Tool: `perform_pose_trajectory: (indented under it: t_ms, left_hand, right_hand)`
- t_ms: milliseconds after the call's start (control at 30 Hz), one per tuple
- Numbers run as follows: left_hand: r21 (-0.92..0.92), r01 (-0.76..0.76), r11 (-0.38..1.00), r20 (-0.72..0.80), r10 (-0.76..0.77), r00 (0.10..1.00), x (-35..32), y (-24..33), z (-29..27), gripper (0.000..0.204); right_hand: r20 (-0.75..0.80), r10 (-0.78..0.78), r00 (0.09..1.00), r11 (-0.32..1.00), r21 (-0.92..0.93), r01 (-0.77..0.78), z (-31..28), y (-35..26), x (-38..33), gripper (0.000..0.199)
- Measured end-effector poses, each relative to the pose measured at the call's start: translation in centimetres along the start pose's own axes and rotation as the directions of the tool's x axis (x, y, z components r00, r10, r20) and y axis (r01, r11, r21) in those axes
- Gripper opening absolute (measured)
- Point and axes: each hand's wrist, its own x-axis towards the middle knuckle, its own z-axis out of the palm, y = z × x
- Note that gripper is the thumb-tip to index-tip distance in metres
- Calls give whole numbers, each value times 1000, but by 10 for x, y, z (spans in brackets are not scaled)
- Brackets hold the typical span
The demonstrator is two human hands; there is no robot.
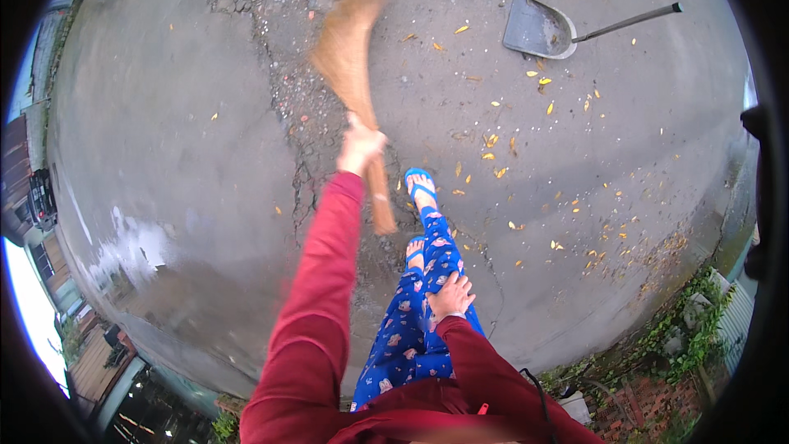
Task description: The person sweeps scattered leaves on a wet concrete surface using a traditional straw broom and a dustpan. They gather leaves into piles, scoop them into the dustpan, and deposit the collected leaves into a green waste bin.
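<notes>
My left hand (362,145) is wrapped round the handle of a tan grass broom (343,53). The fan-shaped bristles point away from me over the pavement, smeared by motion, and the handle's butt end sticks out below the hand toward my feet. My right hand (450,296) lies on my leg near the knee, over the blue patterned trousers (400,337), fingers somewhat apart and holding nothing. Far right of the broom, a grey dustpan (538,26) with a long dark handle lies on the ground, apart from both hands.
Yellow leaves (500,173) are scattered over the grey pavement, thicker toward the right. A strip of cracked, gravelly ground (288,90) runs beside the broom. Green plants (699,321) line the right edge; a wet patch (131,251) shines at left. My feet wear blue flip-flops (420,182).
</notes>
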Motion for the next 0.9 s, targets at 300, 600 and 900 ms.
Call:
perform_pose_trajectory:
  t_ms: [300, 600, 900]
  left_hand:
    - [-138, -141, 980, 627, 197, 754, -248, -80, 19, 98]
    - [-452, 135, 882, 302, 9, 953, -344, -227, -32, 80]
    - [-614, 149, 775, 273, 31, 962, -299, -196, 70, 13]
  right_hand:
    - [-4, -18, 1000, 968, 250, 18, 59, 46, -17, 100]
    - [173, 155, 973, -57, 985, -166, 96, 315, -37, 48]
    - [350, 540, 765, -225, 936, -269, 170, 586, -252, 32]
